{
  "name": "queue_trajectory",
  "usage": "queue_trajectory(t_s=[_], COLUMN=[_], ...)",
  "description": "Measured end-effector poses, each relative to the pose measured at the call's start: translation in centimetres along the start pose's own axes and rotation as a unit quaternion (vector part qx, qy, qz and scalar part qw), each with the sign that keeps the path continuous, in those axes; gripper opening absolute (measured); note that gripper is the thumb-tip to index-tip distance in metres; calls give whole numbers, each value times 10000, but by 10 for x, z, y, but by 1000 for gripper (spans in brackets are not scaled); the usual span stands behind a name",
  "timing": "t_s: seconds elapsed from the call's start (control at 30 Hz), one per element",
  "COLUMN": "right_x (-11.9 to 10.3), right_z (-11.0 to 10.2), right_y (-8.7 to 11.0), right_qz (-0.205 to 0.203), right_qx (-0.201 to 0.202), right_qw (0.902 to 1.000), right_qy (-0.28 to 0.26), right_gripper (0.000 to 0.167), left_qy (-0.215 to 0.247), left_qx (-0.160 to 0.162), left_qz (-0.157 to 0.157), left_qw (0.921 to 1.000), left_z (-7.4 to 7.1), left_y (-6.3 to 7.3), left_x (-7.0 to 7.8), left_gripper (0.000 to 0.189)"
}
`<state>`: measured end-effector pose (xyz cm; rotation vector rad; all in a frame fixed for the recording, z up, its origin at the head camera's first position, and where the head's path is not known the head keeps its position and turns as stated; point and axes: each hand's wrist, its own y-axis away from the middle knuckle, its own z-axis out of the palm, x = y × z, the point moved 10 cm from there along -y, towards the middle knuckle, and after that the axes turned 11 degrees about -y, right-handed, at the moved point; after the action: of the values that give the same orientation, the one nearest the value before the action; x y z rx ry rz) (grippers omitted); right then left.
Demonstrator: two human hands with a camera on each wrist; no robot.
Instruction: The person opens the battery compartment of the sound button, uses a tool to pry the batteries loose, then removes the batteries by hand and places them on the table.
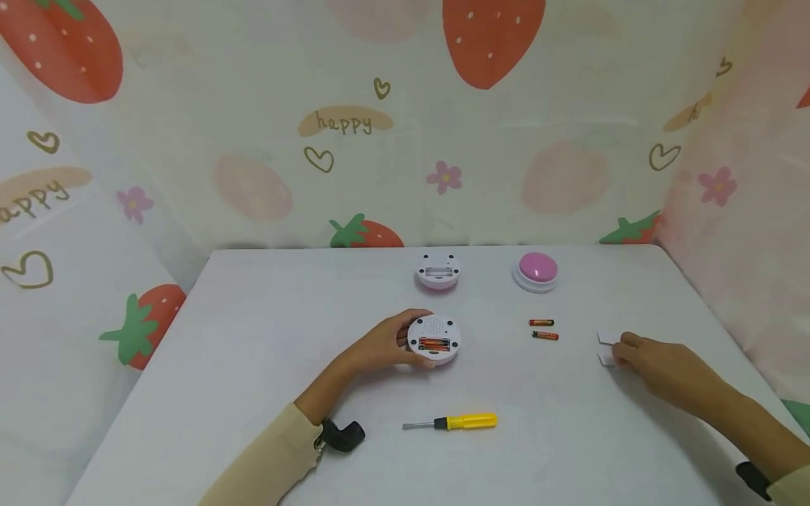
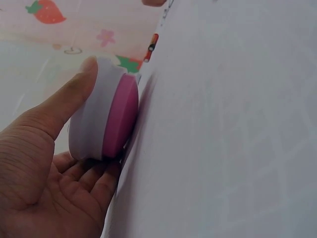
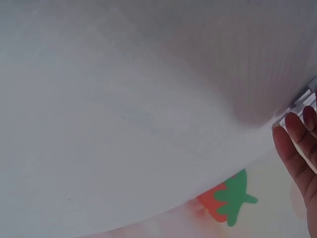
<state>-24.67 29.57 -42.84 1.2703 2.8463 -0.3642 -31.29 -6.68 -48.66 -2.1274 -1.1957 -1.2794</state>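
In the head view my left hand (image 1: 392, 342) grips the rim of a round white push-button device (image 1: 434, 325), turned underside up. Two orange-and-black batteries (image 1: 434, 344) lie in its uncovered battery compartment. The left wrist view shows the device's pink dome (image 2: 122, 116) facing the table, between thumb and fingers. Far to the right, my right hand (image 1: 664, 369) has its fingertips on small white battery covers; one cover (image 1: 607, 337) sticks out at the back, another (image 1: 605, 360) nearer the front. It appears to pinch one, though the fingers partly hide them.
Two loose batteries (image 1: 544, 336) lie between the hands. Behind stand another upturned device (image 1: 439, 271) with a bare battery compartment and an upright pink-topped one (image 1: 536, 272). A yellow-handled screwdriver (image 1: 471, 421) lies in front. Patterned cloth (image 1: 405, 176) hangs behind the white table (image 1: 253, 295).
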Motion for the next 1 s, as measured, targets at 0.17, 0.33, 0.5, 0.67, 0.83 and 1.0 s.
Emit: queue_trajectory(t_s=[0.17,0.33,0.5,0.67,0.83,1.0], right_x=[-7,-23,-53,-97,-138,-172], right_z=[-5,-14,-12,-9,2,22], right_y=[-2,-17,-41,-70,-92,-108], right_qz=[-251,-4,609,535,283,-16], right_qx=[246,112,-485,-478,-774,-1380], right_qw=[9993,9994,9968,9974,9959,9868], right_qy=[115,328,181,-84,-370,-843], right_gripper=[15,19,17,18,23,28], left_qy=[11,-6,70,-17,-99,-128], left_qx=[-45,-30,-57,-58,-41,-40], left_qz=[39,77,159,133,111,132], left_qw=[10000,10000,9998,9999,9999,9998], left_z=[-2,-5,-1,1,1,0], left_y=[0,0,1,2,2,3], left_x=[1,3,3,1,3,3], left_gripper=[88,88,88,89,91,91])
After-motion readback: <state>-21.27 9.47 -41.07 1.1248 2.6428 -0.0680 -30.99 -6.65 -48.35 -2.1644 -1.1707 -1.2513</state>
